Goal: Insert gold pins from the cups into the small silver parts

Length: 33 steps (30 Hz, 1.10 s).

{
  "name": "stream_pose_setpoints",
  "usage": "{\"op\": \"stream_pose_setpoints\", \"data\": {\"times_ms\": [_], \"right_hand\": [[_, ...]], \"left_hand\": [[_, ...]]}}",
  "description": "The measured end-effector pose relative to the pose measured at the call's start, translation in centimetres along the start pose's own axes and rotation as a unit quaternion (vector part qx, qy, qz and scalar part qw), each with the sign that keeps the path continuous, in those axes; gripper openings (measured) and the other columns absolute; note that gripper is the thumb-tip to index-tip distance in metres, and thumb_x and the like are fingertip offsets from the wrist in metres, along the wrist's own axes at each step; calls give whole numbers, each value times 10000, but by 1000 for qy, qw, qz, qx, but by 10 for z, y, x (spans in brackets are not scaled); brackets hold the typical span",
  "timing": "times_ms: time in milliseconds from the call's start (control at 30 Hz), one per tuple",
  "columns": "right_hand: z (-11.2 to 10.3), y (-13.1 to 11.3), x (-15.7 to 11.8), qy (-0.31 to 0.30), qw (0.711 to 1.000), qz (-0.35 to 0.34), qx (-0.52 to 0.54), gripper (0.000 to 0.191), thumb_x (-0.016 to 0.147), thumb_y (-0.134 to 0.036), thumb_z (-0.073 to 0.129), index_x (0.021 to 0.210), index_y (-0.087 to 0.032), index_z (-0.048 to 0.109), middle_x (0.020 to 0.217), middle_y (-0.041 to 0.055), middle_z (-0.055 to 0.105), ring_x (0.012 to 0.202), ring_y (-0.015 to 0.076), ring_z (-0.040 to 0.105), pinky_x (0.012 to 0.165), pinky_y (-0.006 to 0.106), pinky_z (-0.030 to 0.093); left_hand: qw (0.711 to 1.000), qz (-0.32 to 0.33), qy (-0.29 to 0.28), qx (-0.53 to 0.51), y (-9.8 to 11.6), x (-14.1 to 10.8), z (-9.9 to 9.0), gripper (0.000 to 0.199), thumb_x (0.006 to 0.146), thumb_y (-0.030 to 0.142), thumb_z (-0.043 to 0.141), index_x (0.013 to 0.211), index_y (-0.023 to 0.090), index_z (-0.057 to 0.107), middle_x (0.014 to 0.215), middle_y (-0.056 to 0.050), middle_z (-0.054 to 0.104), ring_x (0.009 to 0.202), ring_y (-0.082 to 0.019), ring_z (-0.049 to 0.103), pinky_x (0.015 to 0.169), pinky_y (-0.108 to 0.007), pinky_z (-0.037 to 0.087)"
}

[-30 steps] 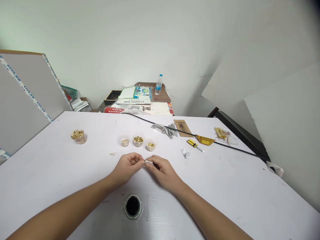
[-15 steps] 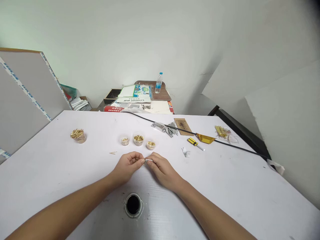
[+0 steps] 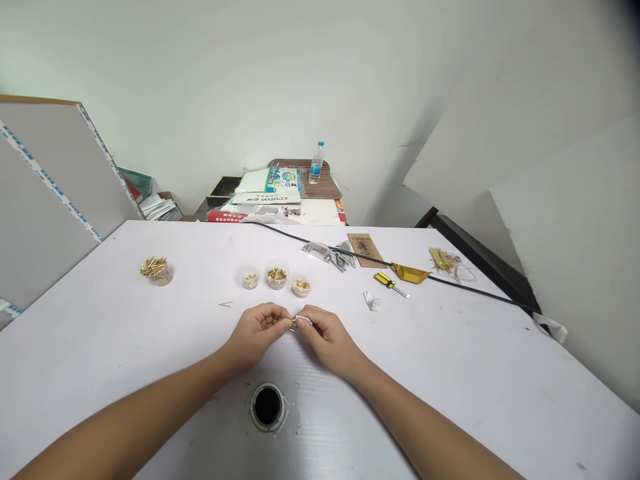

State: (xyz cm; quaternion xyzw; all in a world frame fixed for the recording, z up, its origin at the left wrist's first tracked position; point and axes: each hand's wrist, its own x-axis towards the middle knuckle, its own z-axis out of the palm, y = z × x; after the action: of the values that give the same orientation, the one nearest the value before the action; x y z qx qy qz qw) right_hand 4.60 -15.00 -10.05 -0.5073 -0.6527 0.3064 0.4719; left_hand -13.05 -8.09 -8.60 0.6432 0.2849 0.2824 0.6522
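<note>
So both bare hands are together over the middle of the white worktop [image 3: 450,387], fingertips nearly meeting. The left hand [image 3: 257,335] has thumb and index finger pinched around a tiny brass-coloured piece [image 3: 293,327]. It's mostly covered by the fingers, so I can't tell its exact shape. The right hand [image 3: 327,339] grips a small white piece [image 3: 303,319] between thumb and fingers, right up beside the brass bit. Can't tell if the two pieces are actually joined.

Just beyond the hands there's a row of three little clear cups: left cup [image 3: 250,285], middle cup [image 3: 277,285] and right cup [image 3: 301,294], all with small gold-coloured parts in them. Way off to the left is a fuller clear cup [image 3: 166,278] with gold pins [image 3: 154,267] heaped over its rim. A couple of loose pins [image 3: 226,304] lie near the left hand.

Over on the right, a yellow-and-black screwdriver [image 3: 391,284] lies next to a gold folded piece [image 3: 410,273], with a black cable [image 3: 470,289] running across the worktop. Nearer the person, between the forearms, there's a round dark opening [image 3: 268,406] with a pale rim.
</note>
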Motion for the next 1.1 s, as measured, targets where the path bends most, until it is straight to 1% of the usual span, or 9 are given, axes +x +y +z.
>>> {"op": "stream_pose_setpoints", "data": {"times_ms": [133,267,333,500,633,833,967,1033,1100], "right_hand": [[-5,2,1,24,1000,9,-2,369,992,-424,488,790,-165,656,722,37,626,679,159,541,641,287,410],[-8,0,1,40,999,21,12,385,986,-444,486,762,-170,639,704,33,619,669,162,545,637,290,421],[-7,-2,0,41,999,9,17,389,999,-442,470,771,-173,636,723,40,622,688,167,556,659,299,433],[-2,-10,-2,-2,998,-52,28,350,1022,-409,452,827,-187,639,931,89,628,870,198,590,794,338,470],[1,-11,-3,-42,998,-50,6,335,1019,-418,459,874,-201,670,1036,95,570,908,196,563,784,335,479],[1,-11,-1,-52,997,-58,5,321,1039,-382,434,950,-215,692,984,86,623,928,198,589,826,342,490],[-1,-8,0,-27,997,-62,23,320,1042,-364,432,873,-202,650,909,74,658,878,193,612,810,342,485],[-2,-6,1,-6,998,-55,22,320,1034,-373,444,842,-197,629,875,71,651,841,190,603,776,338,479],[-3,-4,0,-6,999,-51,11,328,1028,-375,442,813,-195,612,849,69,640,818,191,589,756,339,470]], "left_hand": [[1000,-11,23,6,-2,0,-1,308,846,420,715,952,135,668,894,-62,668,824,-159,594,755,-275,472],[998,-21,53,8,-5,1,-3,399,885,484,655,1085,140,639,754,-7,556,649,-103,477,598,-228,384],[998,-23,57,-4,-6,2,-4,433,881,505,652,1107,137,618,723,12,508,619,-92,436,574,-219,354],[996,-29,86,-5,-5,2,-2,429,848,480,703,1087,141,596,755,4,556,638,-91,466,604,-220,390],[994,-23,108,2,-4,2,-1,386,826,463,727,995,138,609,779,-9,594,662,-97,508,630,-225,425],[997,-29,70,13,-2,1,1,348,825,445,727,922,134,603,715,-2,585,635,-103,527,620,-231,439],[996,-16,8,84,3,1,-4,300,917,437,581,967,142,607,737,-26,607,632,-127,537,595,-255,436],[977,50,-24,208,6,1,-7,221,936,342,527,1011,156,621,832,-51,638,714,-152,565,667,-286,461],[925,129,-61,352,7,1,-9,187,931,244,502,1057,166,616,947,-73,650,836,-186,578,765,-321,470]]}}
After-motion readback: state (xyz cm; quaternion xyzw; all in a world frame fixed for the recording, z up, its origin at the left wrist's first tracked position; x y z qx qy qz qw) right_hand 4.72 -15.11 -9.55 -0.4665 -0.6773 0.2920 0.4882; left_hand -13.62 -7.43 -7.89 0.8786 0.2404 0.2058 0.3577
